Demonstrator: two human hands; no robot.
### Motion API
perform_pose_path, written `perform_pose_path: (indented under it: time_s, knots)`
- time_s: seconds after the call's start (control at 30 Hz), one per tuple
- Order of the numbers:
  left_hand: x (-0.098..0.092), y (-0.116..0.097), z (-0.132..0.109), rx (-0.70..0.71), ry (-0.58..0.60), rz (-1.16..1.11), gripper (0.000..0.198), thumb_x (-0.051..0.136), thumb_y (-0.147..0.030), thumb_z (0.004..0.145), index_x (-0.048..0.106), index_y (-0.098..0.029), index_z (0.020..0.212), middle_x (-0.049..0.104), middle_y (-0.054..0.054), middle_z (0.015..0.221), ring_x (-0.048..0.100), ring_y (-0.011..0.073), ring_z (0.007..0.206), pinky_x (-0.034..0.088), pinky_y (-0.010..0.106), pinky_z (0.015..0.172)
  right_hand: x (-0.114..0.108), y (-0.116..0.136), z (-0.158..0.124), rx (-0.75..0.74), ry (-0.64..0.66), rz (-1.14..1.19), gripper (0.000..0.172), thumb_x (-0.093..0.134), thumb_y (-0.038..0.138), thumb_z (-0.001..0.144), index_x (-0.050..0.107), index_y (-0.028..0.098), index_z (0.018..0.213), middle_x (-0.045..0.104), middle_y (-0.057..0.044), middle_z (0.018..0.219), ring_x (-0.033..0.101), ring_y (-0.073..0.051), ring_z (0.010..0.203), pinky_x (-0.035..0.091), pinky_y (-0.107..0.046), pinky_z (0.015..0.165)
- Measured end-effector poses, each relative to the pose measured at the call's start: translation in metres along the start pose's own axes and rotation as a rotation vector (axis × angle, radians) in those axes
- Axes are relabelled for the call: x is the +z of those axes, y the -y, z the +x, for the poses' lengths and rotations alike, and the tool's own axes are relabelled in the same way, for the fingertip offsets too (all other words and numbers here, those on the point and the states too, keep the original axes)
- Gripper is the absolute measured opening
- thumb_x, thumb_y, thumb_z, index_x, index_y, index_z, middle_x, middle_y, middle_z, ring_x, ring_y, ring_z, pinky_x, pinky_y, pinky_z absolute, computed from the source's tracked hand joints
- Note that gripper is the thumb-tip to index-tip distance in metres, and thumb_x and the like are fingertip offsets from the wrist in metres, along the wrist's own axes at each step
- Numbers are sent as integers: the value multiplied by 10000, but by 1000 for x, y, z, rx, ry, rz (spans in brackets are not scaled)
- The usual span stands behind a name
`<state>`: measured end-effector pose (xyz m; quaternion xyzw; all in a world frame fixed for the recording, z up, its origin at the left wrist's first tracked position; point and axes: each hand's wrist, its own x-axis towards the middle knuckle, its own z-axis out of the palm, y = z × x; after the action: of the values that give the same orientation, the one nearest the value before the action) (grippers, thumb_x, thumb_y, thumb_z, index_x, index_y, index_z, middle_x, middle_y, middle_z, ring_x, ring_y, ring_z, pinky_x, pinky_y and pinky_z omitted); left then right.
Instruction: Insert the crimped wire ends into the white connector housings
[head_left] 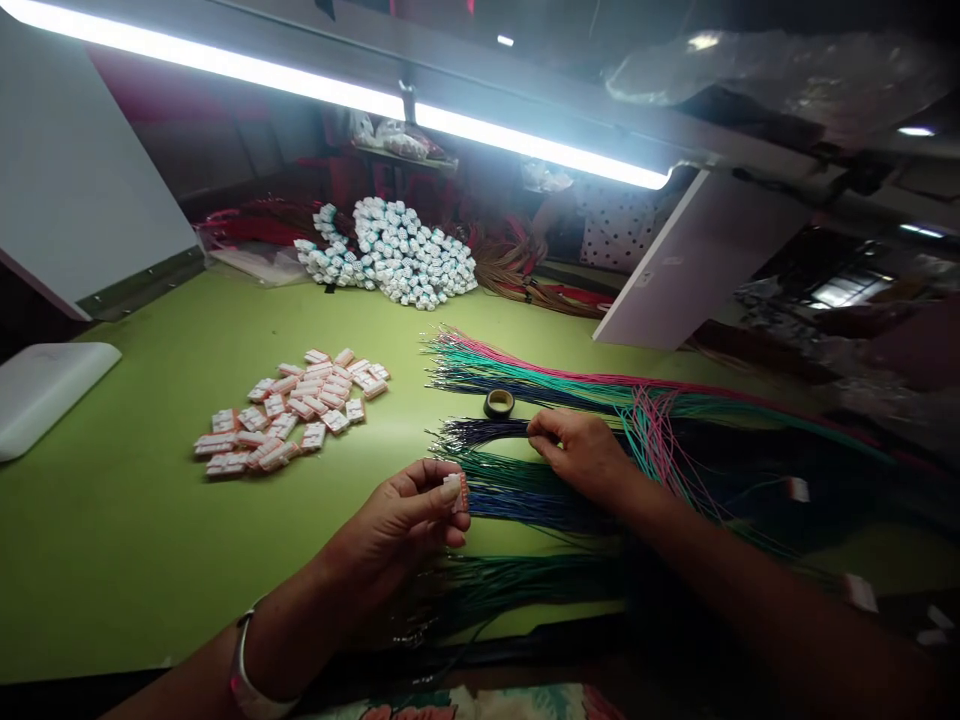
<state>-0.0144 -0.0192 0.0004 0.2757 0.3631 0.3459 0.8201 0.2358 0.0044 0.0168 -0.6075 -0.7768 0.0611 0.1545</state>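
Between the thumb and fingers of my left hand (409,510) is a small white and orange connector housing (459,492). My right hand (581,450) pinches at the bundle of dark purple-black wires (487,432); whether it grips one wire or several is too small to tell. Green wires (502,470) and blue wires (517,504) lie just below, their metal-tipped ends pointing left. Above the right hand, pink wires (517,358) and teal wires (510,372) stretch to the right. A pile of similar connector housings (300,405) lies left of my hands.
A black tape roll (499,404) sits between the wire bundles. Behind stands a stack of white connectors (412,250), with brown wires (517,275) beside it. A white panel (660,270) rises at the right, and a lit tube lamp (525,145) hangs overhead. More green wires (525,580) lie near the front edge.
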Motion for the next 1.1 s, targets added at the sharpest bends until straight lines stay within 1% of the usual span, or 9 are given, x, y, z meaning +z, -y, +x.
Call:
perform_pose_path:
  time_s: [0.13, 0.27, 0.43, 0.57, 0.7, 0.8, 0.9, 1.0, 1.1]
  knots:
    - [1, -1, -2, -48, -41, 12, 158, 722, -164, 813, 614, -156, 927, 604, 5, 709, 579, 103, 620, 512, 192, 536, 13, -7, 20, -59, 21, -178, 114, 573, 177, 867, 675, 175, 817, 655, -72, 792, 566, -192, 727, 285, -283, 615]
    - [0, -1, -3, -71, -39, 15, 180, 742, -192, 799, 620, -159, 928, 601, 6, 709, 583, 113, 630, 513, 197, 528, 22, -12, 27, -145, 33, -275, 173, 511, 149, 885, 652, 149, 784, 645, -104, 775, 536, -194, 702, 223, -303, 590]
    - [0, -2, -5, -87, -37, 4, 222, 785, -210, 756, 637, -165, 915, 607, 3, 718, 586, 114, 632, 511, 196, 521, 16, -21, 23, -233, 8, -246, 198, 463, 152, 905, 616, 130, 780, 629, -105, 756, 529, -193, 706, 258, -308, 612]
    - [3, -3, -5, -90, -43, 6, 225, 794, -216, 744, 638, -162, 896, 610, 3, 705, 591, 116, 616, 510, 198, 514, 6, -22, 17, -254, -49, -115, 131, 459, 151, 902, 569, 148, 831, 600, -49, 725, 529, -164, 664, 331, -286, 633]
    - [3, -3, -4, -92, -44, 10, 210, 776, -209, 765, 629, -163, 908, 607, -2, 707, 592, 113, 618, 507, 194, 515, -1, -5, 10, -297, -75, 66, 84, 461, 184, 941, 542, 177, 917, 607, -17, 768, 539, -132, 654, 405, -255, 641]
    - [1, -2, -4, -92, -10, -2, 191, 744, -212, 800, 622, -161, 938, 607, 5, 705, 587, 109, 621, 503, 185, 525, -7, 21, 0, -368, -72, 340, 103, 490, 192, 948, 571, 185, 886, 625, -30, 814, 569, -140, 738, 439, -266, 692]
    - [0, 0, -4, -95, 51, -1, 165, 699, -210, 842, 612, -154, 972, 609, 16, 703, 575, 102, 624, 506, 182, 544, -11, 44, -12, -404, -18, 518, 81, 537, 164, 918, 599, 173, 866, 607, -23, 780, 544, -132, 712, 428, -263, 664]
    - [-1, 2, -4, -109, 79, -4, 167, 671, -199, 864, 604, -152, 1009, 614, 23, 714, 581, 101, 629, 512, 180, 549, -10, 57, -24, -350, 19, 578, 74, 572, 141, 882, 605, 169, 822, 559, 5, 712, 495, -113, 650, 395, -246, 607]
    - [-1, 4, -5, -127, 79, -16, 156, 662, -178, 866, 601, -152, 1008, 614, 22, 720, 588, 98, 626, 511, 173, 539, -6, 60, -31, -256, 14, 624, 111, 583, 109, 844, 594, 171, 752, 528, 28, 658, 456, -95, 593, 364, -228, 557]
